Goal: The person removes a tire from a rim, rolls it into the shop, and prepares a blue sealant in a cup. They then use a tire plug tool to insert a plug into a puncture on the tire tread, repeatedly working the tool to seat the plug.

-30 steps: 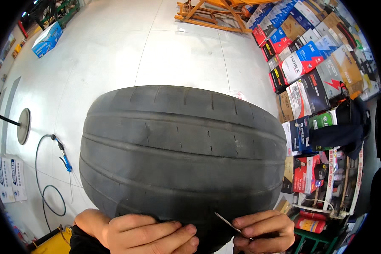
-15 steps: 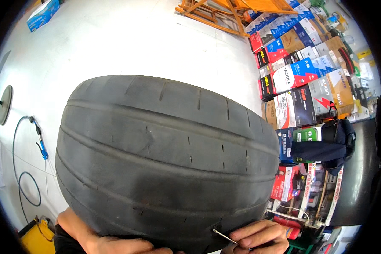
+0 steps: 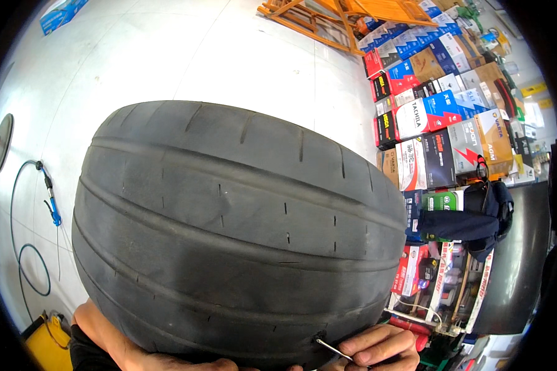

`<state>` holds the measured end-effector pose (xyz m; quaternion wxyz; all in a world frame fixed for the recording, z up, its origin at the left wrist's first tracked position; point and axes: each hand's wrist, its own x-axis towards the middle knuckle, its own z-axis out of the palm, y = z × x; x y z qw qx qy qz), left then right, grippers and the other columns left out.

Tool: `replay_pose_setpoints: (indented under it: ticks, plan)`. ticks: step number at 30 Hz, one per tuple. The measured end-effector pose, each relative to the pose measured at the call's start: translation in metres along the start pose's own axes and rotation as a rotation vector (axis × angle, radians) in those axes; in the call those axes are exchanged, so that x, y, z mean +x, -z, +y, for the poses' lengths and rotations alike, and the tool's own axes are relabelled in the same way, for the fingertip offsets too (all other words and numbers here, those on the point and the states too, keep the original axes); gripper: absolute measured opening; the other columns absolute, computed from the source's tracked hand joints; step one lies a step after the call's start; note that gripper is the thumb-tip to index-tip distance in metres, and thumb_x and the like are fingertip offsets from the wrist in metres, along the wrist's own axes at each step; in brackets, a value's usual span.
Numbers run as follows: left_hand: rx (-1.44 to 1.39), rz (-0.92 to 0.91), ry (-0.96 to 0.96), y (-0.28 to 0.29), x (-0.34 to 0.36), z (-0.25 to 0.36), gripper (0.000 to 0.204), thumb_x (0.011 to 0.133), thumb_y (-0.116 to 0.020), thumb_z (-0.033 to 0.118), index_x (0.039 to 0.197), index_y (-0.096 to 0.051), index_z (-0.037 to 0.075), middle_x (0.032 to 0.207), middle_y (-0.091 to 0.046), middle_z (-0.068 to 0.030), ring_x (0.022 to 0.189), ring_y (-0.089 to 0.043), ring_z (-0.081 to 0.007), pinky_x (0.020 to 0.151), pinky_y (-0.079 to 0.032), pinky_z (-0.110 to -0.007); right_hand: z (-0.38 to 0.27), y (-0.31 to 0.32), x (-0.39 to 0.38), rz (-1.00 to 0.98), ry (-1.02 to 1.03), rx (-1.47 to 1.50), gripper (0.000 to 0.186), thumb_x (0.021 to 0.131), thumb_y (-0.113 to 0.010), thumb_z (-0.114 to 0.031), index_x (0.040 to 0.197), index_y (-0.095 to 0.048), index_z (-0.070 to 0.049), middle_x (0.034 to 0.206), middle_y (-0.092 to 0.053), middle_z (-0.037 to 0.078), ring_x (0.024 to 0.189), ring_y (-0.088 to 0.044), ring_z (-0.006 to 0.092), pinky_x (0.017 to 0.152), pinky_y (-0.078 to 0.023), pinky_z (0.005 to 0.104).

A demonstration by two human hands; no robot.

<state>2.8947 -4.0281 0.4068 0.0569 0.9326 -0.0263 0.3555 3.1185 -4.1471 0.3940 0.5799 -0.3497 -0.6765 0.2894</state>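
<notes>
A large black tire (image 3: 241, 185) with worn tread, curved grooves and several small slits fills the middle of the head view. Low on its tread, at a small dark mark right of centre, rests the tip of a thin metal pick (image 3: 333, 348). The fingers of my right hand (image 3: 380, 349) are closed round the pick, close against the rubber. My left hand (image 3: 185, 362) lies along the near lower side of the tire, its wrist bent round the left edge. Most of its fingers are hidden or cut off by the lower rim of the picture.
Stacked boxes (image 3: 427, 117) line the right side, with a dark jacket (image 3: 470, 222) hanging before them. At the left, an air hose with a blue gun (image 3: 54, 210) lies on the pale floor (image 3: 161, 55). A wooden rocking chair (image 3: 315, 25) stands at the back.
The view has shifted slightly, and the tire looks a little larger. The pick's tip stays at the same dark mark, still in my right hand; my left hand keeps its place by the tire.
</notes>
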Motion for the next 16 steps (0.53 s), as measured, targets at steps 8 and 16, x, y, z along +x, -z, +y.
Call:
replay_pose_setpoints:
  ticks: [8,16]
  plan:
    - [0.171,-0.026,0.031,0.002,-0.002,0.004,0.026,0.077,-0.051,0.021,0.094,-0.069,0.011,0.085,-0.057,0.0023,0.077,-0.051,-0.0114,0.065,-0.039,-0.025,-0.002,-0.002,0.005,-0.032,-0.017,-0.04,0.03,0.066,-0.069,0.014,0.088,-0.056,-0.001,0.09,-0.059,0.019,0.078,-0.065,0.0347,0.062,-0.059,0.0364]
    - [0.174,0.023,0.13,-0.017,-0.002,0.008,0.028,0.079,-0.049,0.026,0.096,-0.069,0.014,0.092,-0.059,0.0014,0.085,-0.053,-0.0151,0.073,-0.041,-0.029,-0.003,-0.006,0.003,0.041,-0.07,-0.119,0.027,0.065,-0.071,0.011,0.085,-0.056,-0.001,0.088,-0.06,0.02,0.074,-0.066,0.0359,0.058,-0.059,0.0375]
